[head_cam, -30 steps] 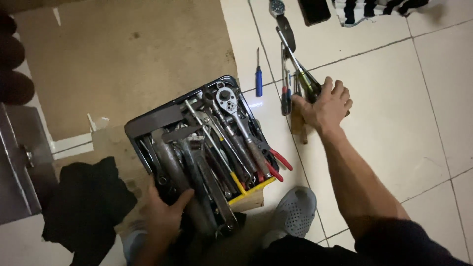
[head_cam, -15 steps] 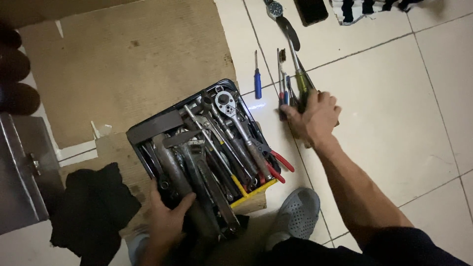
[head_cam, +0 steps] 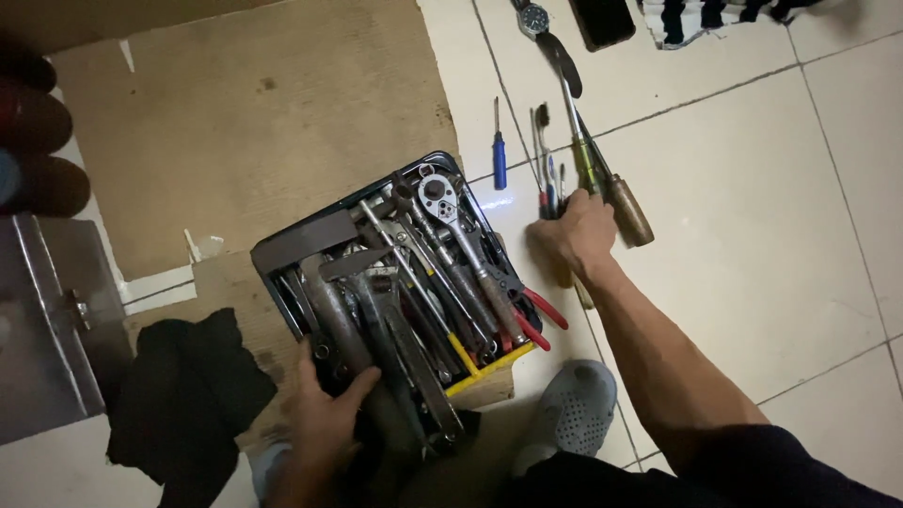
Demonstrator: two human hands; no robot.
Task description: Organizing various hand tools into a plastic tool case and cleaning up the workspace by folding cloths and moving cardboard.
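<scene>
Left hand (head_cam: 324, 414) gripped the near edge of the tool tray (head_cam: 282, 246) packed with wrenches on cardboard (head_cam: 245, 113), while right hand (head_cam: 581, 230) curled down over screwdrivers (head_cam: 550, 193) lying on floor tile (head_cam: 752, 188) right of tray.

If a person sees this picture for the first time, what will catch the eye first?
First, the toolbox at the centre, packed full of wrenches, a ratchet and red-handled pliers; the left hand grips its near edge. Next, the right hand on the white tiles, resting on a row of screwdrivers. A wristwatch lies at the top.
</scene>
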